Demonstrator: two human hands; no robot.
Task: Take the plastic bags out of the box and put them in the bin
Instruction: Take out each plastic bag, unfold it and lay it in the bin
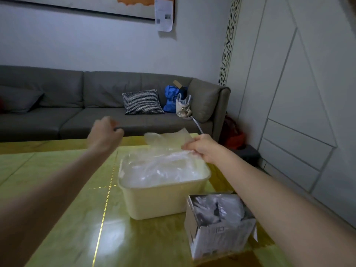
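A cream plastic bin stands on the yellow table with clear plastic bags piled inside. My right hand pinches a clear plastic bag at the bin's far right corner; the bag stands up above the rim. My left hand hovers to the left, beyond the bin, fingers curled and blurred, with nothing visible in it. A small open cardboard box sits at the near right of the bin with crumpled plastic bags inside.
A grey sofa runs behind the table with a checked cushion, a blue bag and a small pale bag. White wall panels stand at right. A red bag lies on the floor.
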